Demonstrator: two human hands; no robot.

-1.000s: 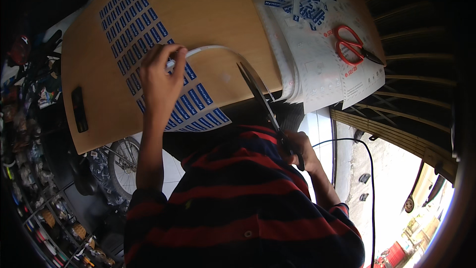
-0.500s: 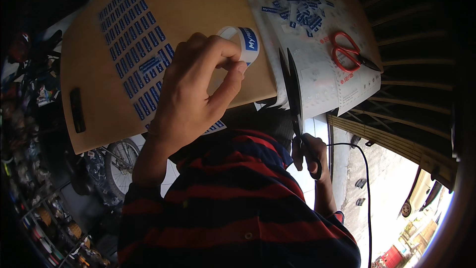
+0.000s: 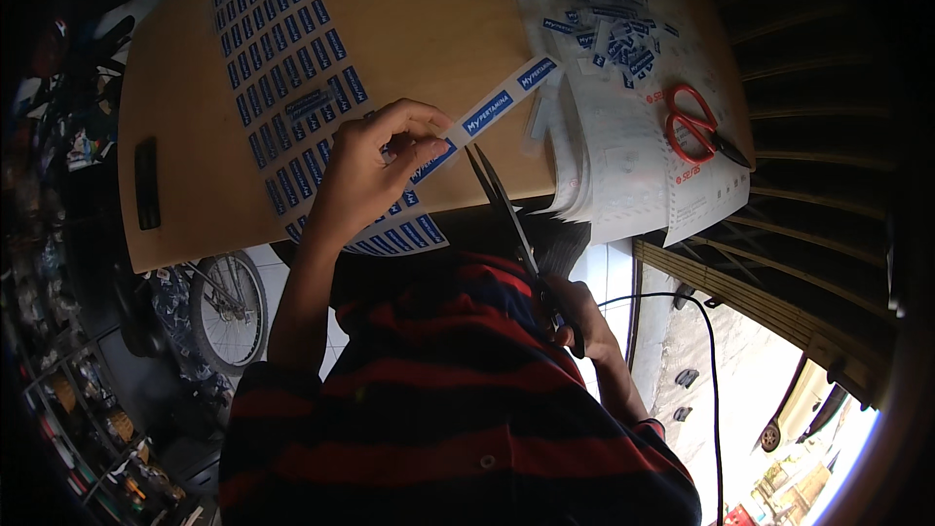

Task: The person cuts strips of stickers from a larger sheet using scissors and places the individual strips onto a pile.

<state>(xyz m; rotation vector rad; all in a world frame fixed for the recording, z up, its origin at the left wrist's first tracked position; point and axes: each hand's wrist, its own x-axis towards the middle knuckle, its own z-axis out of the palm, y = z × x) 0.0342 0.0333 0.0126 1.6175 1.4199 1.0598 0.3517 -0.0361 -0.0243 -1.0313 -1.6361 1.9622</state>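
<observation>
My left hand (image 3: 375, 161) pinches a strip of blue-and-white stickers (image 3: 492, 109) between thumb and fingers. The strip stretches out straight toward the far right over the table. Below it, my right hand (image 3: 584, 317) grips large black scissors (image 3: 506, 209) by the handles. Their long blades point up and left, with the tips close to the strip's lower edge just right of my left fingers. A sheet of blue stickers in rows (image 3: 299, 105) lies left of my left hand and runs beneath it, curling over the near table edge.
White plastic bags (image 3: 623, 170) lie stacked on the right of the brown table (image 3: 429, 29). On them rest a pile of cut blue stickers (image 3: 623, 39) and small red-handled snips (image 3: 716, 139). A bicycle wheel (image 3: 263, 317) stands at lower left; a black cable (image 3: 716, 380) hangs at right.
The strip was curled over my left fingers and is now straight. My right hand has brought the scissors left, nearer to it. My left hand has lowered slightly.
</observation>
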